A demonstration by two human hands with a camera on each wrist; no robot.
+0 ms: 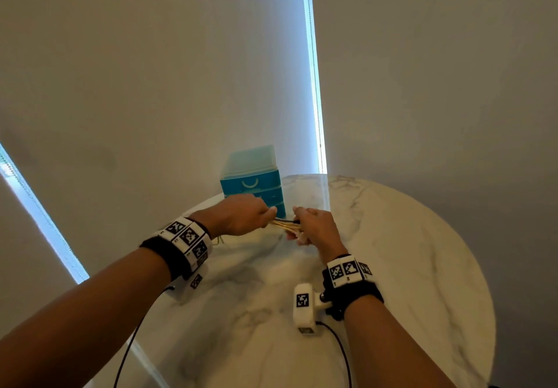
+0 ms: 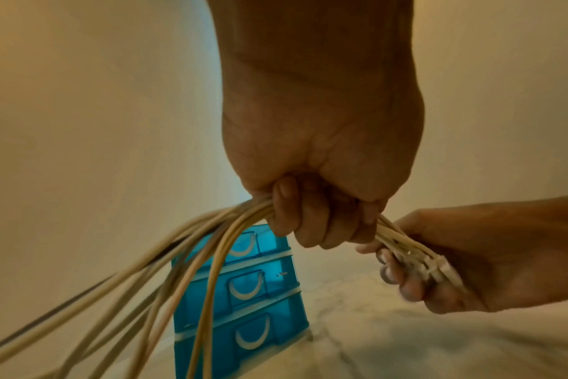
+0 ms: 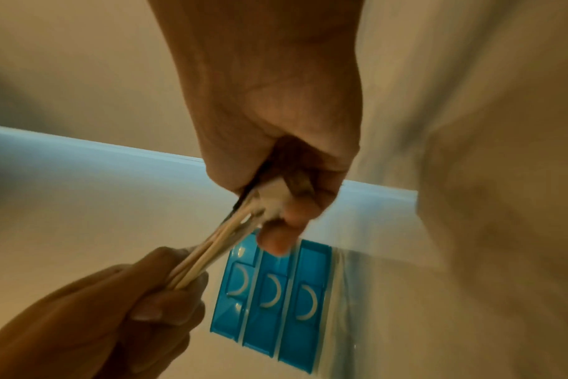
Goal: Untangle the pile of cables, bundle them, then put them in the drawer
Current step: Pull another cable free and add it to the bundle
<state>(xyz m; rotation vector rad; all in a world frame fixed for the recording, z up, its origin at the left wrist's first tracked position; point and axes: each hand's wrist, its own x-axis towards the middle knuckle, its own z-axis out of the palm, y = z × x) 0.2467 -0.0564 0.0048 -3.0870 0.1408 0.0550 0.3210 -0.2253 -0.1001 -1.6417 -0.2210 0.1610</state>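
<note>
A bunch of cream cables (image 1: 285, 225) with one dark cable stretches between my two hands above the marble table (image 1: 407, 236). My left hand (image 1: 241, 217) grips the bunch in a fist (image 2: 321, 218); the loose lengths (image 2: 140, 277) trail down to the left. My right hand (image 1: 314, 229) holds the white plug ends (image 2: 438, 269), fingers curled round them (image 3: 286, 205). The blue three-drawer unit (image 1: 252, 188) stands just behind the hands, all drawers closed (image 2: 243, 295) (image 3: 276, 302).
The round table's edge (image 1: 471, 266) curves along the right. Walls and a bright blind strip (image 1: 314, 85) stand behind the drawer unit. Black wires (image 1: 341, 348) from the wrist cameras hang over the near table.
</note>
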